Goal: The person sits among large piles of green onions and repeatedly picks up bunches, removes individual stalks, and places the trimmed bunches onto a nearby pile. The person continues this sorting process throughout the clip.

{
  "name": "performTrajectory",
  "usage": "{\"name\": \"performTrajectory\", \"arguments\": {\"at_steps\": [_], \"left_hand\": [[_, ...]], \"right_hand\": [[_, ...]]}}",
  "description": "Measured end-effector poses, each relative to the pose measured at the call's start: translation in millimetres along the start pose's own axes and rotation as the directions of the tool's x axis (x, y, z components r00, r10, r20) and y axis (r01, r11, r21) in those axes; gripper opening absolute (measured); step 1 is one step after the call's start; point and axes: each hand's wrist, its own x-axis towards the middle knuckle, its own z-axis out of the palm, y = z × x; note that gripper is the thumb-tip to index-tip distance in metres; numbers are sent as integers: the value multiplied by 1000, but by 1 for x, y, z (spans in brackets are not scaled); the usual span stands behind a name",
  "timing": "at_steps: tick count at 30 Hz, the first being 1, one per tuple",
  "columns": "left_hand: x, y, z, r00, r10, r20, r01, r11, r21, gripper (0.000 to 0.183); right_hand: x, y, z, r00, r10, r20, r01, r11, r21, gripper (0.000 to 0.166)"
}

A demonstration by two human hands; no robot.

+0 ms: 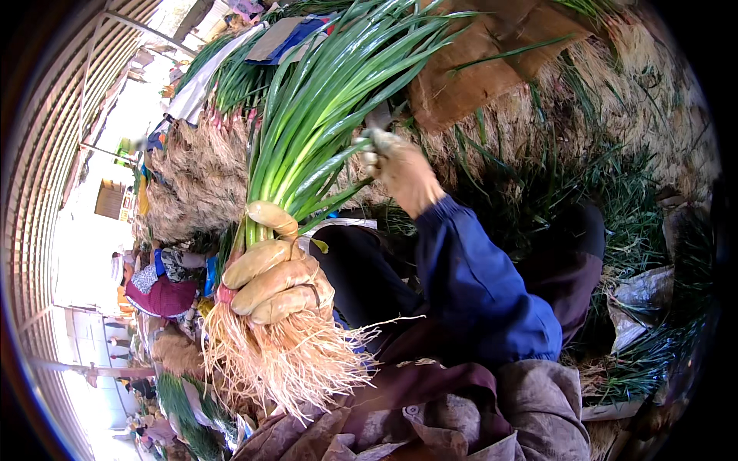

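Note:
My left hand (277, 276), in a tan rubber glove, is closed around a bunch of green onions (323, 132) low on the stalks. Its long green leaves fan out toward the top of the picture, while the pale stringy roots (288, 357) hang out below my fingers. My right hand (400, 164), slightly blurred, is beside the leaves, with a light covering on its fingers and a blue sleeve behind it. From its fist sticks out the wide grey blade of a knife (379, 117); the handle is hidden in my grip.
Piled onions with matted roots (196, 173) lie beyond my left hand, and more (646, 98) at upper right. A brown sheet (478, 63) covers part of the heap. Loose green leaves (622, 213) litter the ground by my knees. Another person (164, 288) bends at far left.

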Motion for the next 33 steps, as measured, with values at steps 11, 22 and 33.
{"name": "performTrajectory", "arguments": {"at_steps": [11, 22, 33], "left_hand": [[17, -13, 7, 999, 40, 6, -40, 999, -7, 77], [33, -27, 4, 1000, 14, 23, -13, 1000, -21, 76], [18, -28, 3, 997, 72, -12, -72, 997, -31, 75]], "right_hand": [[-76, -78, 0, 868, -469, -161, 371, 830, -417, 21], [-71, -60, -19, 934, -288, -213, 57, 707, -705, 20], [-154, -97, 47, 388, -916, 101, 699, 221, -680, 23]]}}
